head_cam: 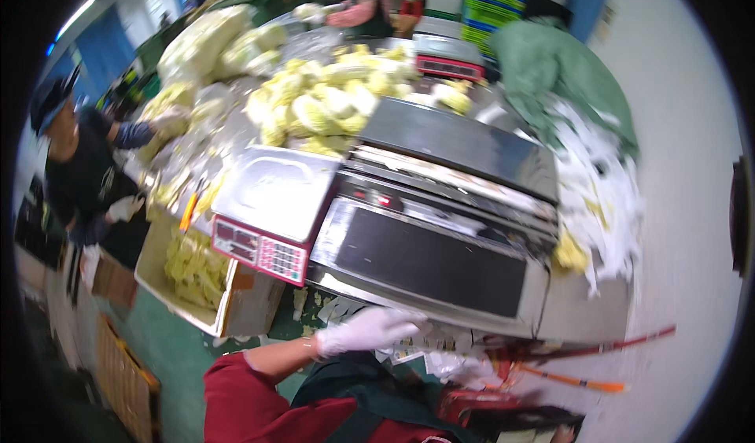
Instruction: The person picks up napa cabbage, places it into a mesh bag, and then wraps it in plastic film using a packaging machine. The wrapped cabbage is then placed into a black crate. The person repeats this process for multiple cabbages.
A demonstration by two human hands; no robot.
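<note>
My left hand, in a white glove, reaches across in front of my body with its fingers extended. It appears to hold nothing and is close to the front edge of a tray wrapping machine with a dark flat plate. A pinkish patch at the bottom right edge may be part of my right hand, but I cannot tell. Left of the machine stands a digital scale with a bare metal pan and a red keypad front. Behind these lies a heap of pale yellow napa cabbages. The picture is somewhat blurred.
A carton of cabbage leaves sits below the scale, near an orange-handled knife. One co-worker is at the left, another behind the heap. A second scale, green crates and white plastic are beyond.
</note>
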